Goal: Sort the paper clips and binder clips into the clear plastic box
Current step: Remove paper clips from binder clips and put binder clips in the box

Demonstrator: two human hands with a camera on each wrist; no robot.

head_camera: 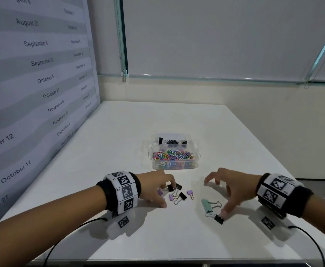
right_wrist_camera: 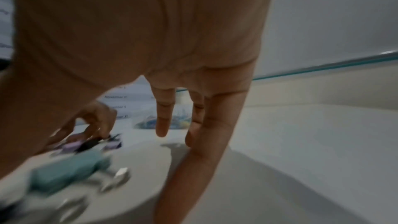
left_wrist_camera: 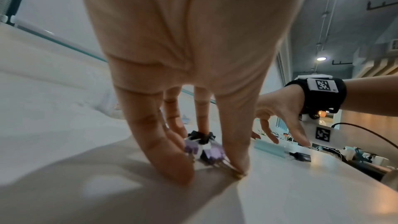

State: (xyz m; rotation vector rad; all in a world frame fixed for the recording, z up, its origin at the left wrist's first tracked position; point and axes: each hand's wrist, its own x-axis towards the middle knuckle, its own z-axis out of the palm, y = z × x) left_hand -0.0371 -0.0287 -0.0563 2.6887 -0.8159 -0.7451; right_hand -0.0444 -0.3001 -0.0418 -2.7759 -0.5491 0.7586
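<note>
The clear plastic box (head_camera: 194, 165) stands mid-table, with black binder clips (head_camera: 172, 141) in its far compartment and coloured paper clips (head_camera: 173, 155) in the near one. My left hand (head_camera: 164, 195) curls over a cluster of small purple and black binder clips (left_wrist_camera: 202, 149), its fingertips closing round them on the table. More small clips, black (head_camera: 182, 195) and purple (head_camera: 190, 192), lie just to its right. My right hand (head_camera: 215, 197) is spread above a large green binder clip (head_camera: 206, 205). Its thumb tip touches a black binder clip (head_camera: 218, 219). The right wrist view is blurred.
The white table (head_camera: 234, 141) meets a wall with printed dates (head_camera: 42, 78) on the left and a pale wall behind. Cables (head_camera: 65, 234) trail from both wrist bands over the near table edge.
</note>
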